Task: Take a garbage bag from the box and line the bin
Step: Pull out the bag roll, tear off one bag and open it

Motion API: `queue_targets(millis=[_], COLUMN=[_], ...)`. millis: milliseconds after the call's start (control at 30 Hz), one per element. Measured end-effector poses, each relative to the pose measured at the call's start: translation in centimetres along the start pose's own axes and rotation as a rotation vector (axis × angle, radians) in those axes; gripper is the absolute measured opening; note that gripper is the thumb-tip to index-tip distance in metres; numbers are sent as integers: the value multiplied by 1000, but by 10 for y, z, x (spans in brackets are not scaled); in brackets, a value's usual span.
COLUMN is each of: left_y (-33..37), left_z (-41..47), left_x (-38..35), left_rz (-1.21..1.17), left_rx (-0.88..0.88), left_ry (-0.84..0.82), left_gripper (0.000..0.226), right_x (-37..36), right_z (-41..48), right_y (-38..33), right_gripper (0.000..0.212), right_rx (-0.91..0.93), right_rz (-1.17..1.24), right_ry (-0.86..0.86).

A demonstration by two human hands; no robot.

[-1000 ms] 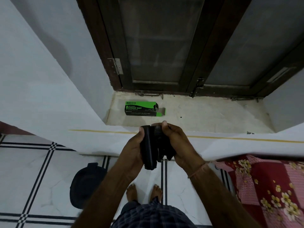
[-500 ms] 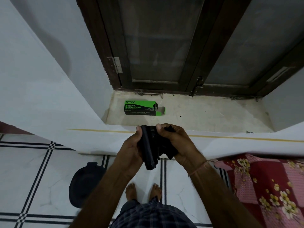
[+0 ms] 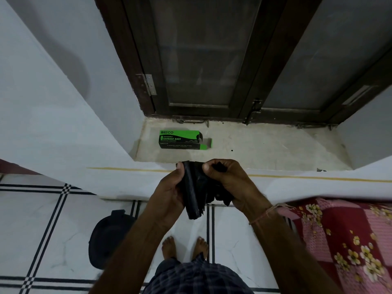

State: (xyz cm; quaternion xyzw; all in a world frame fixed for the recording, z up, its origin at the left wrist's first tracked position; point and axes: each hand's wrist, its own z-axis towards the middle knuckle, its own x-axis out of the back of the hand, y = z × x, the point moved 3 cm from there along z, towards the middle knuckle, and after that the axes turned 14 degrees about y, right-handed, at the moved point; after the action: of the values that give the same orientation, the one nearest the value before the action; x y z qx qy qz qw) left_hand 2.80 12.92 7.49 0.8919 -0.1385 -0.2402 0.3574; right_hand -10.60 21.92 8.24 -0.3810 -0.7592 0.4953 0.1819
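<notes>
Both hands grip the roll: since a moment ago the right hand has peeled loose plastic away from the left hand, freeing one bag.

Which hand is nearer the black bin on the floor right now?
Left. The left hand grips the black bag roll up and to the right of the bin. The right hand holds the roll's other side, farther from it.
</notes>
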Motion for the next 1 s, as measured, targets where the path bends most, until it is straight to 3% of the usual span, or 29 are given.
queue_targets(millis=[267, 567, 700, 867, 1000], left_y=[0, -3, -3, -1, -5], left_z=[1, 4, 5, 7, 6], left_x=[3, -4, -4, 0, 0], left_rz=[18, 43, 17, 25, 29], left_rx=[-4, -28, -34, -25, -8], left_ry=[-8, 7, 21, 30, 33], left_gripper=[54, 51, 56, 60, 59], right_x=[10, 5, 5, 11, 15], right_z=[5, 7, 8, 11, 12], right_y=[-2, 13, 13, 10, 6], right_gripper=[16, 19, 53, 26, 22], right_rx=[-26, -47, -26, 15, -9], right_rz=[-159, 34, -1, -135, -178], right_ry=[-103, -12, -18, -73, -115])
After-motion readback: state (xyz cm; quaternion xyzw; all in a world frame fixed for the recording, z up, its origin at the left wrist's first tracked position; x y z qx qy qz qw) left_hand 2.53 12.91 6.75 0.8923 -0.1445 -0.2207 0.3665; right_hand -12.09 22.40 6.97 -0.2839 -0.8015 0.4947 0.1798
